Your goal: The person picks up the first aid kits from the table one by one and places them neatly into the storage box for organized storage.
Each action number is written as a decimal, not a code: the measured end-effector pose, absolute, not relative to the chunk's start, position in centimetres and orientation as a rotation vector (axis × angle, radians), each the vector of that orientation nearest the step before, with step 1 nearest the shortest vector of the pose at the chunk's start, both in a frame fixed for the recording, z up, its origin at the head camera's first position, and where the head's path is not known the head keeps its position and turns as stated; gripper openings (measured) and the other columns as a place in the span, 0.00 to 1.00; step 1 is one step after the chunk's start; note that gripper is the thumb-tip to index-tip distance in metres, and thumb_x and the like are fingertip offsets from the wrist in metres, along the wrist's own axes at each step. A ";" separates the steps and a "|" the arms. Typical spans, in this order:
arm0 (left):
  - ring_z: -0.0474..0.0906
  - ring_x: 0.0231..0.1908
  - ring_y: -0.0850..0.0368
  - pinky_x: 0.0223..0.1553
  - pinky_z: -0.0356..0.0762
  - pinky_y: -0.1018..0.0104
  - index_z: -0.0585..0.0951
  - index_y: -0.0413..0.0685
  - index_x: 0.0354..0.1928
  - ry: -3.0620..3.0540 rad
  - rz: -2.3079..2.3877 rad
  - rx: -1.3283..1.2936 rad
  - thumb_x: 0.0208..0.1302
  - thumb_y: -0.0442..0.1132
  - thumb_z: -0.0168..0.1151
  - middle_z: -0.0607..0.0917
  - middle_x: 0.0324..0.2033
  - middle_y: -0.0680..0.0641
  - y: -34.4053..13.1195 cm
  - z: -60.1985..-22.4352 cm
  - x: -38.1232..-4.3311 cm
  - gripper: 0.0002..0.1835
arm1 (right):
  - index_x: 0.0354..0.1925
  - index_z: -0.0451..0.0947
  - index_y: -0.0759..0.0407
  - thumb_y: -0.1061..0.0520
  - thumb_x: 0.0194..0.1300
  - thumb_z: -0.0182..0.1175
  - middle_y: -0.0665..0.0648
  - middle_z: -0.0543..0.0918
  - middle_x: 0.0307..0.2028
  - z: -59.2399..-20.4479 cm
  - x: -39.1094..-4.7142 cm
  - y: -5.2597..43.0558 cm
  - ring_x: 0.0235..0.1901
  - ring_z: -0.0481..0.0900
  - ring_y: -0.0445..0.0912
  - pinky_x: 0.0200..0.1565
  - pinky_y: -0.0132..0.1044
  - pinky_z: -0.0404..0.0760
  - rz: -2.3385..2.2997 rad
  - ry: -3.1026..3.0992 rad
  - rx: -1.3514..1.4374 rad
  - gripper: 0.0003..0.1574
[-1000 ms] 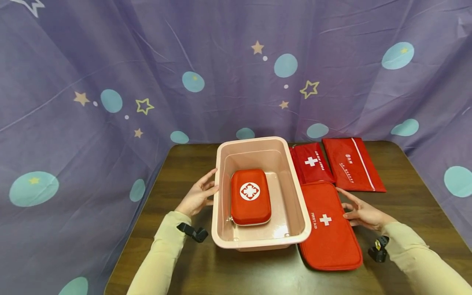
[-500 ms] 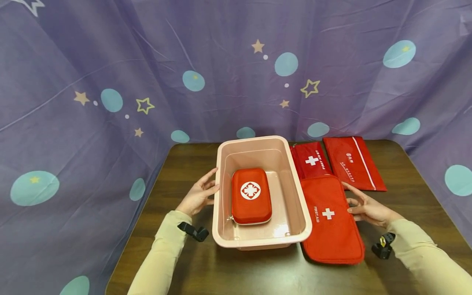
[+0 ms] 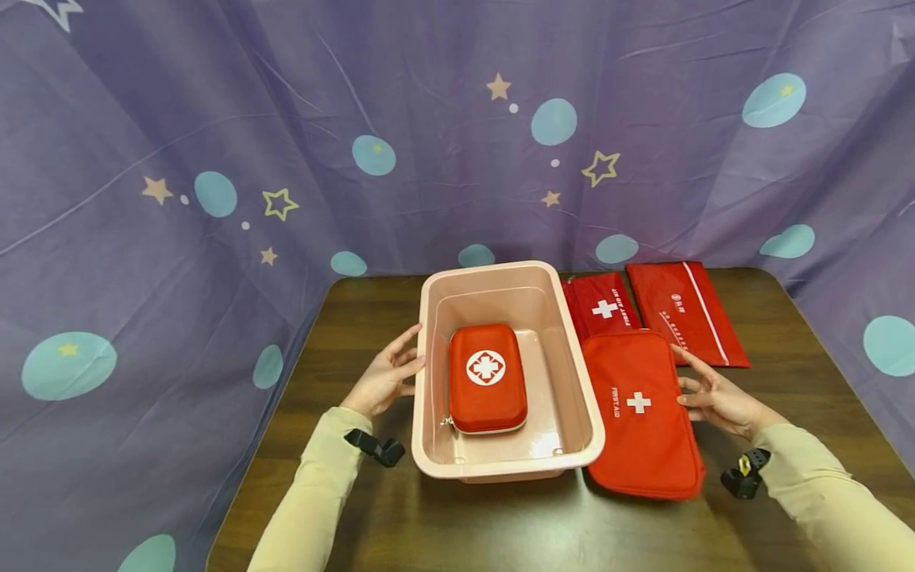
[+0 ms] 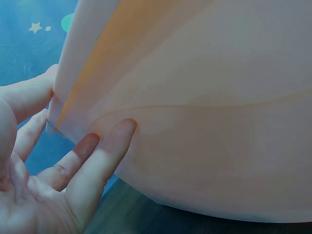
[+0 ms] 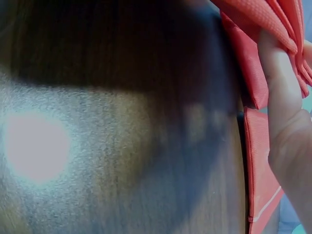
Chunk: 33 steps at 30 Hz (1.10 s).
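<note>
A pink plastic basin (image 3: 507, 473) stands mid-table in the head view, with a hard red first aid case (image 3: 493, 405) lying inside at its left. My left hand (image 3: 384, 379) touches the basin's left side, its fingers mostly straight. In the left wrist view, fingertips (image 4: 127, 127) rest against the outer wall below the rim. My right hand (image 3: 722, 401) pinches the right edge of a long red first aid bag (image 3: 646, 445) beside the basin. In the right wrist view, that bag's zippered edge (image 5: 273, 29) sits between thumb and fingers, raised over the table.
Beyond the held bag lie a smaller red first aid kit pouch (image 3: 600, 306) and a flat red pouch (image 3: 679, 306) with a white stripe. The wooden table (image 3: 500, 528) meets a purple patterned curtain (image 3: 443, 103) at the back.
The right hand has lifted the first aid bag and shifted it slightly away, so it covers more of the small pouch. The left hand and basin stay almost still.
</note>
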<state>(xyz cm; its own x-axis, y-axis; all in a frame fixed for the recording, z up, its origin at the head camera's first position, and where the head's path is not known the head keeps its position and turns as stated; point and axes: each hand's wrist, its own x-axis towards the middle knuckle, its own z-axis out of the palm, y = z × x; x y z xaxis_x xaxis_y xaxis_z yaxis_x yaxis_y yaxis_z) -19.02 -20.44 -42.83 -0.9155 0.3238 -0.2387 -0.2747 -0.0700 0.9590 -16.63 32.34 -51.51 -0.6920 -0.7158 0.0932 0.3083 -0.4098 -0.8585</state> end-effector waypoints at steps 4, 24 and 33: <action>0.75 0.48 0.53 0.40 0.80 0.54 0.50 0.55 0.74 1.807 2.043 0.056 0.69 0.31 0.52 0.67 0.57 0.40 -20.4 -42.8 -19.0 0.37 | 0.73 0.41 0.33 0.81 0.64 0.29 0.54 0.76 0.55 -51.3 -16.7 32.5 0.51 0.79 0.47 0.49 0.43 0.81 -2.179 1.113 -0.639 0.54; 0.75 0.48 0.54 0.43 0.79 0.52 0.53 0.58 0.74 1.829 2.038 0.156 0.65 0.40 0.61 0.68 0.57 0.41 -20.7 -43.3 -19.1 0.39 | 0.73 0.39 0.35 0.83 0.62 0.23 0.61 0.75 0.55 -50.1 -17.0 33.5 0.54 0.78 0.52 0.51 0.46 0.79 -2.312 0.928 -0.735 0.55; 0.75 0.48 0.53 0.42 0.80 0.52 0.50 0.55 0.74 1.827 2.029 0.070 0.69 0.30 0.50 0.66 0.57 0.40 -20.5 -42.9 -19.1 0.36 | 0.73 0.40 0.36 0.84 0.61 0.21 0.64 0.75 0.55 -49.8 -16.9 34.0 0.54 0.77 0.54 0.51 0.47 0.79 -2.370 0.837 -0.727 0.55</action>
<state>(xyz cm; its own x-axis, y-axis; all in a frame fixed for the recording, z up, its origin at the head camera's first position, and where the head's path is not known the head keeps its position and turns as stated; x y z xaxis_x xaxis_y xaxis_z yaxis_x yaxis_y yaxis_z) -19.11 -20.47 -42.89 -0.9156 0.3294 -0.2308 -0.2639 -0.0592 0.9627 -16.92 33.99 -49.75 -0.7214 -0.6196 0.3092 0.2881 -0.6747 -0.6796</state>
